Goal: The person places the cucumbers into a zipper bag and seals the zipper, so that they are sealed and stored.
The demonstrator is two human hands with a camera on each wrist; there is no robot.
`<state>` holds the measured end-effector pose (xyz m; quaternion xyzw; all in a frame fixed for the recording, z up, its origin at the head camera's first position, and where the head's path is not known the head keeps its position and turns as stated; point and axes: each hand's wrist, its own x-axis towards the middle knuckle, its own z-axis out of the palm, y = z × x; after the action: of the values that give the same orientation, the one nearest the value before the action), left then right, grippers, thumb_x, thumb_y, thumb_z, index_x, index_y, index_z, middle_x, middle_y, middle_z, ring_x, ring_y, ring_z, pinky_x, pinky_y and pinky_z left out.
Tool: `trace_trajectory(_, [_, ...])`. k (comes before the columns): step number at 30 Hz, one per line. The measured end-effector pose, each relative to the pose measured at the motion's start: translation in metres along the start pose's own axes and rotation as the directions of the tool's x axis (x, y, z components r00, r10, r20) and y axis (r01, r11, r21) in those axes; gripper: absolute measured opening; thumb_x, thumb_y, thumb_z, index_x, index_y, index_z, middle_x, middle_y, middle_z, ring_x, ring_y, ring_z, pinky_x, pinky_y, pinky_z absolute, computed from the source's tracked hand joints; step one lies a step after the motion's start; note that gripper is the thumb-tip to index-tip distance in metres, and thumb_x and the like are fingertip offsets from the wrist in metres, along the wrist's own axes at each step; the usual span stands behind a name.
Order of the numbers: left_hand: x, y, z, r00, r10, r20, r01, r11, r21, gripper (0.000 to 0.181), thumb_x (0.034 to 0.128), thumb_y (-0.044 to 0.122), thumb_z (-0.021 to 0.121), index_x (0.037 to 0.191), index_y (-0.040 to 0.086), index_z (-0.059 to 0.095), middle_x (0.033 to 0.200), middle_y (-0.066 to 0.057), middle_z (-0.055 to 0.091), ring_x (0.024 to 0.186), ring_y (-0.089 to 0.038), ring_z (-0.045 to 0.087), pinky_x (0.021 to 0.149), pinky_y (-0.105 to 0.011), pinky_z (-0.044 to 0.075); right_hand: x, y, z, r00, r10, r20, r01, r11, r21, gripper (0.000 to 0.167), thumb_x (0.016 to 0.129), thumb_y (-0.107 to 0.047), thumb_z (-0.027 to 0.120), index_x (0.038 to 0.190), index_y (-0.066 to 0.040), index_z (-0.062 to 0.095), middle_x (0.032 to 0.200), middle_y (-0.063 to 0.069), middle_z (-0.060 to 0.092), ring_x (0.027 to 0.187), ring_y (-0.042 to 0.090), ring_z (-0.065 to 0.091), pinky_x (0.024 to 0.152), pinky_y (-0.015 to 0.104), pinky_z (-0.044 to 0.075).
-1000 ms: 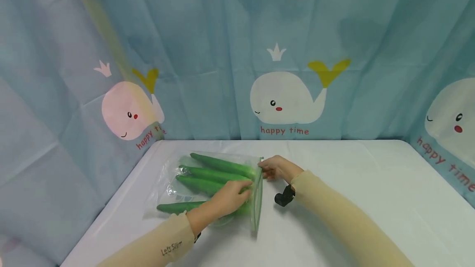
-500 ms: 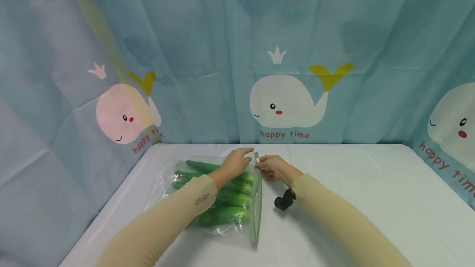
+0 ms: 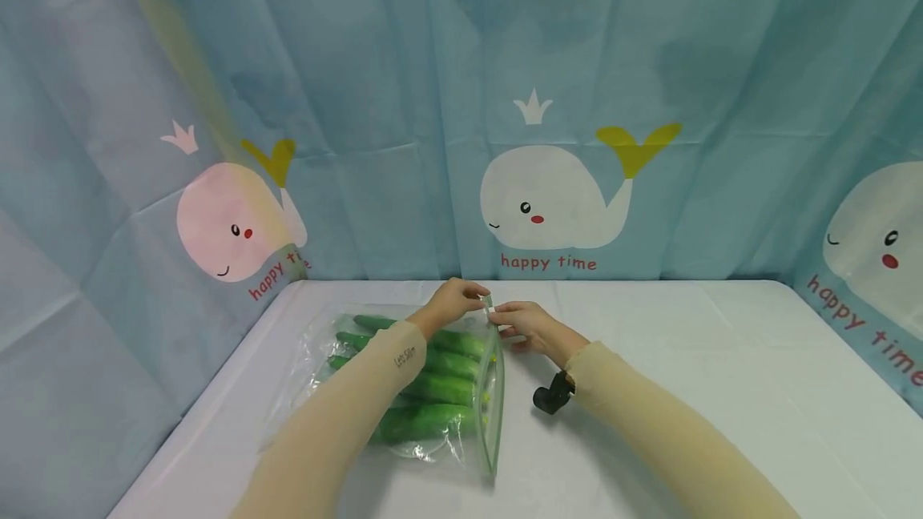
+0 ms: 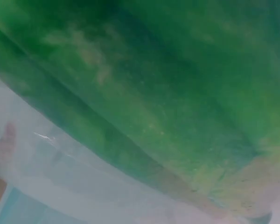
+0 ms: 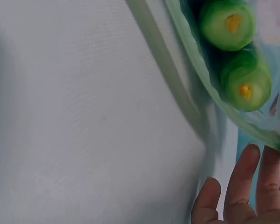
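A clear zip bag (image 3: 461, 455) with a green-edged mouth lies on the table, the mouth to the right and gaping. Several cucumbers (image 3: 436, 423) are inside, and two cucumber ends (image 5: 245, 86) with yellow tips show through the mouth in the right wrist view. At the mouth's far corner my left hand (image 3: 450, 301) pinches the bag's edge. Just right of it my right hand (image 3: 532, 327) grips the same edge beside a small white slider; its fingers (image 5: 242, 177) show below the green rim. Plastic and cucumbers fill the left wrist view, blurred.
A white cloth covers the table (image 3: 663, 359). Behind it hangs a blue curtain (image 3: 404, 183) with whale prints, reaching along both sides. A black wrist camera (image 3: 554, 395) sits under the right wrist.
My left hand has moved from atop the cucumbers up to the bag's far corner and now pinches it. The right hand stays at that corner; the bag's mouth has shifted slightly left and gapes wider.
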<state>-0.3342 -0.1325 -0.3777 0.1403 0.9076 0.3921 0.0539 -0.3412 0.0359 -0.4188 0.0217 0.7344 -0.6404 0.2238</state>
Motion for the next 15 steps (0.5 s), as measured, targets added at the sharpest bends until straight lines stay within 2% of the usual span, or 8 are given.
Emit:
trace_trajectory(5, [0.0033, -0.0014, -0.0033, 0.998, -0.059, 0.022, 0.061, 0.993, -0.104, 0.028, 0.0952, 0.006, 0.060, 0.122, -0.003, 0.065, 0.126, -0.019, 0.061, 0.116, -0.033, 0.056, 0.096, -0.041, 0.047, -0.0018, 0.0000, 0.0023, 1.000, -0.018, -0.019, 0.018, 1.000, 0.004, 0.033, 0.095, -0.025, 0.063, 0.120, -0.002, 0.064, 0.103, 0.007, 0.067, 0.101, 0.029, 0.061, 0.092, 0.054, 0.044])
trace_trajectory(9, [0.0033, 0.0001, -0.0033, 0.995, -0.093, 0.033, 0.096, 0.987, -0.131, 0.028, 0.0963, 0.011, 0.059, 0.121, -0.001, 0.066, 0.124, -0.017, 0.062, 0.112, -0.032, 0.059, 0.097, -0.043, 0.046, -0.0036, -0.0013, 0.0047, 0.999, -0.030, -0.033, 0.029, 1.000, -0.007, 0.032, 0.096, -0.025, 0.062, 0.119, -0.003, 0.065, 0.107, 0.008, 0.067, 0.104, 0.030, 0.061, 0.092, 0.055, 0.044])
trace_trajectory(15, [0.0018, 0.0024, 0.0008, 0.993, -0.115, -0.039, 0.107, 0.980, -0.166, 0.022, 0.0946, 0.010, 0.062, 0.112, -0.001, 0.070, 0.113, -0.013, 0.065, 0.105, -0.030, 0.061, 0.092, -0.044, 0.048, -0.0095, -0.0049, 0.0074, 0.998, -0.050, -0.042, 0.048, 0.997, -0.060, 0.030, 0.096, -0.026, 0.062, 0.115, -0.004, 0.066, 0.108, 0.009, 0.066, 0.102, 0.030, 0.061, 0.081, 0.048, 0.047])
